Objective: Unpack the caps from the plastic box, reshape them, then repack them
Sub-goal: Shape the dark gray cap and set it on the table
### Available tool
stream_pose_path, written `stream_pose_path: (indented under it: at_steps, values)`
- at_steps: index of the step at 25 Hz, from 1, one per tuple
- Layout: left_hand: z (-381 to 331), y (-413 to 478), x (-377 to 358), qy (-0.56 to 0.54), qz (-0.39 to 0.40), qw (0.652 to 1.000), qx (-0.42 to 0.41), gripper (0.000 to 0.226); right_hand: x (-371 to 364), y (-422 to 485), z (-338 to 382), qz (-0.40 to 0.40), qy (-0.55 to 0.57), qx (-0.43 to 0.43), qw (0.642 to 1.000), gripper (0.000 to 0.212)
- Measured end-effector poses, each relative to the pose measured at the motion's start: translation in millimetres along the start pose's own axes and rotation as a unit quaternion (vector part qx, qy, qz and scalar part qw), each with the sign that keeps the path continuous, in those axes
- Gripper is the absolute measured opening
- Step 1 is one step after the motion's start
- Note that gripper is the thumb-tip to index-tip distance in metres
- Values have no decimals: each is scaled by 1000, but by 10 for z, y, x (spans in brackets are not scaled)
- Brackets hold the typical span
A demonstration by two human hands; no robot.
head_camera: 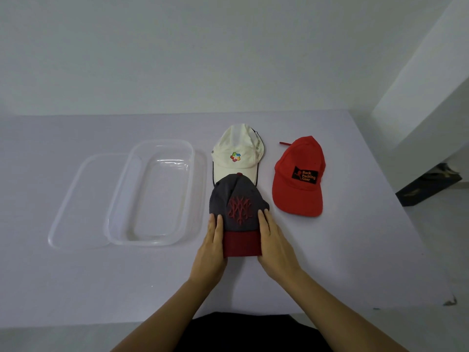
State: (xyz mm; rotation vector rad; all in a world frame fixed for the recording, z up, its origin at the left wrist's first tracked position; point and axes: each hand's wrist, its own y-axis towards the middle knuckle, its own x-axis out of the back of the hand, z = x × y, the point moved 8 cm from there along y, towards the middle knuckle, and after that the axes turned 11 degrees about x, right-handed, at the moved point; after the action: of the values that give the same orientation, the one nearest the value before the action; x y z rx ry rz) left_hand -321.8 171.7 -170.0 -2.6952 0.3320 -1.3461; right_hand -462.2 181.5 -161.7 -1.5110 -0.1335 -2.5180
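Note:
A dark grey cap [238, 199] with a dark red brim and a red emblem lies on the table in front of me. My left hand [212, 246] presses against its left side and my right hand [272, 245] against its right side, so both grip the cap at the brim. Just behind it lies a cream cap [237, 151] with a coloured logo; the grey cap overlaps its brim. To the right rests a red cap [299, 176] with a black patch. The clear plastic box [152, 191] stands empty to the left.
The box's clear lid [78, 204] lies flat to the left of the box, partly under it. The pale table [355, 250] ends at a wall behind and at an edge on the right, where a dark object [429, 184] sits on the floor.

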Motion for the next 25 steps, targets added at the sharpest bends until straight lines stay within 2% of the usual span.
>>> stream_pose_path:
  at_steps: [3, 6, 9, 11, 13, 15, 17, 19, 22, 25]
  values:
    - [31, 31, -41, -42, 45, 998, 25, 83, -14, 33, 89, 21, 43, 31, 998, 85]
    - [14, 44, -59, -130, 54, 988, 58, 73, -64, 42, 126, 17, 147, 12, 989, 83]
    - [9, 27, -110, -265, 75, 958, 83, 62, -125, 35, 208, 12, 289, -26, 957, 78]
    - [-5, 35, -116, -307, 70, 944, 101, 57, -174, 39, 287, 22, 375, -53, 925, 74]
    - [-43, 42, -98, -319, 64, 940, 104, 55, -180, 50, 299, 23, 395, -58, 917, 73]
    - [-34, 24, -87, -290, 68, 950, 95, 57, -147, 66, 254, 40, 351, -32, 935, 76]
    - [27, -11, -87, -242, 72, 964, 79, 62, -108, 63, 168, 69, 244, -6, 967, 80]
    - [79, -36, -59, -185, 63, 978, 69, 67, -25, 54, 86, 45, 135, 5, 990, 82]
    - [12, -56, 42, -84, 19, 995, 52, 72, 73, 12, 34, -13, 68, -14, 998, 77]
    - [-129, -67, 152, -61, -11, 998, 8, 78, 85, -2, -3, -25, 27, -40, 998, 73]
